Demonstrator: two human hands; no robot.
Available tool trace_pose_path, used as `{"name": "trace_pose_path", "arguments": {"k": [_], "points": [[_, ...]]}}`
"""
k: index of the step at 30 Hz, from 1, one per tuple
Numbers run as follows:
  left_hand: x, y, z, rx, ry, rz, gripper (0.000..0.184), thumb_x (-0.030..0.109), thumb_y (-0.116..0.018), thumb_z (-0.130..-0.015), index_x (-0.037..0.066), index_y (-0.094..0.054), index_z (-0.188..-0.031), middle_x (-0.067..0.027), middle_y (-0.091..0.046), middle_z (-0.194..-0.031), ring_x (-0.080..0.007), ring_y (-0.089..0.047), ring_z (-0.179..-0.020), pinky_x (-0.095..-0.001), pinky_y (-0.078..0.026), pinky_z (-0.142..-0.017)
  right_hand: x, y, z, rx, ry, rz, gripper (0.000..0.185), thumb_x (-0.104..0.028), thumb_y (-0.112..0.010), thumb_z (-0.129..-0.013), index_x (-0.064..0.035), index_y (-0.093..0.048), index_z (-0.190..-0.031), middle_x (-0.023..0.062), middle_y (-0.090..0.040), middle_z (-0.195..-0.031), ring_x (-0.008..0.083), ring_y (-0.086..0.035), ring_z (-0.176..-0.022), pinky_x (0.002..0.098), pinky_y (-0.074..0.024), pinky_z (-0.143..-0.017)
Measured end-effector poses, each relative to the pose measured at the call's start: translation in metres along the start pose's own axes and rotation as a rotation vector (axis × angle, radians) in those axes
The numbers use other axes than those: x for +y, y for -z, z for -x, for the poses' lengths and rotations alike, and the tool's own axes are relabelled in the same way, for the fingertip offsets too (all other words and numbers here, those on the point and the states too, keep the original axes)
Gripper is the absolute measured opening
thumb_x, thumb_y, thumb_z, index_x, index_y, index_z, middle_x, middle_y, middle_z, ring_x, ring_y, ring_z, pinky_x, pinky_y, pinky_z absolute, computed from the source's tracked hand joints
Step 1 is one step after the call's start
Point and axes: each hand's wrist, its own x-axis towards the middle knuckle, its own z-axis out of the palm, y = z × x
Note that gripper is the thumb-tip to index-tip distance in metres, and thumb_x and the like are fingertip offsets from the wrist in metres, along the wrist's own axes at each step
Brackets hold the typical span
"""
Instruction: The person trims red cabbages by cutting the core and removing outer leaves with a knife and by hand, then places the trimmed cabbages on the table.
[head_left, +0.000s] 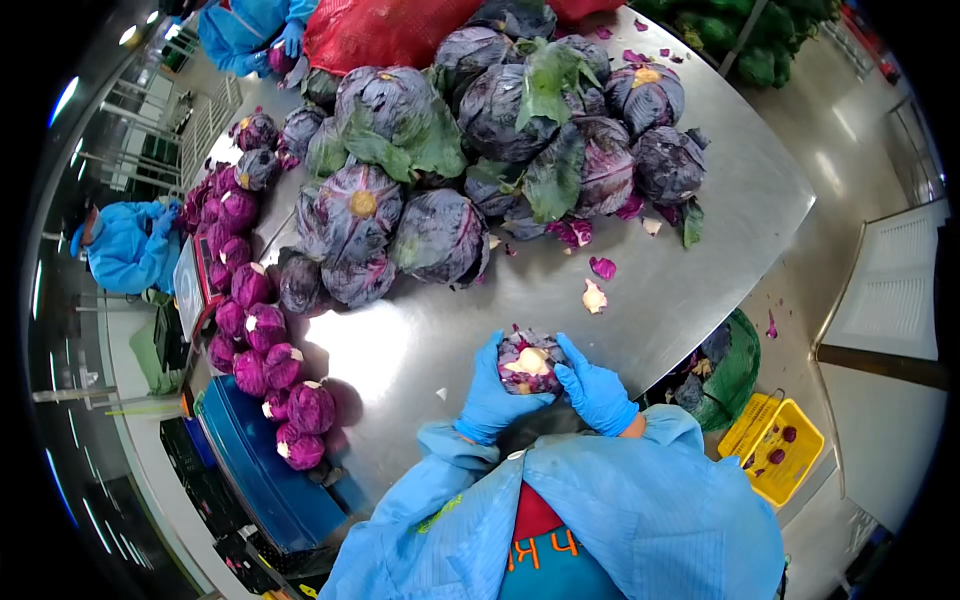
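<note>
Between my hands, close to the front edge of the metal table (400,345), is a small red cabbage (530,362) with its pale cut stem side facing up. My left hand (497,392), in a blue glove, is wrapped round its left and lower side. My right hand (597,387), also gloved in blue, presses its fingers against the right side. A cut piece of pale stem (594,296) and a purple leaf scrap (602,268) lie on the table beyond the cabbage.
Untrimmed cabbages (437,237) are heaped at the back by a red sack (385,32). Trimmed cabbages (310,408) line the left side. A blue bin (262,470) stands left; a green basket (742,375) and yellow crate (800,470) stand right. Co-workers in blue (128,245) are beyond.
</note>
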Motion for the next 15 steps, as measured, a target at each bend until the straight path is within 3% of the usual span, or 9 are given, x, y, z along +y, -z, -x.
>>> {"name": "trace_pose_path", "arguments": {"k": [6,11,15], "points": [[0.031,-0.055,-0.008,0.181,-0.186,-0.529,0.118,0.041,-0.092,-0.052,-0.002,-0.028,-0.141,-0.0284,-0.037,-0.137,-0.0444,-0.041,-0.124,-0.0503,-0.038,-0.102,0.033,0.022,-0.007,0.203,0.124,0.252,0.065,-0.055,-0.038,-0.098,-0.0138,-0.033,-0.149,0.0205,-0.061,-0.062,0.0376,-0.06,-0.05,0.049,-0.0469,-0.047],[0.055,-0.072,-0.014,0.145,-0.111,-0.791,0.118,0.047,-0.089,-0.057,-0.007,-0.027,-0.141,-0.0323,-0.034,-0.138,-0.0465,-0.042,-0.122,-0.0512,-0.039,-0.101,0.043,0.036,-0.012,0.189,0.129,0.267,0.056,-0.051,-0.039,-0.099,-0.0234,-0.035,-0.148,0.0212,-0.062,-0.064,0.0382,-0.061,-0.053,0.0488,-0.0464,-0.047],[0.06,-0.081,-0.013,0.154,-0.057,-0.871,0.118,0.048,-0.087,-0.058,-0.005,-0.025,-0.143,-0.0348,-0.033,-0.137,-0.0503,-0.041,-0.121,-0.054,-0.039,-0.099,0.042,0.044,-0.023,0.134,0.133,0.262,0.052,-0.046,-0.04,-0.1,-0.0232,-0.037,-0.147,0.0198,-0.064,-0.069,0.0378,-0.063,-0.058,0.0474,-0.0477,-0.05]]}}
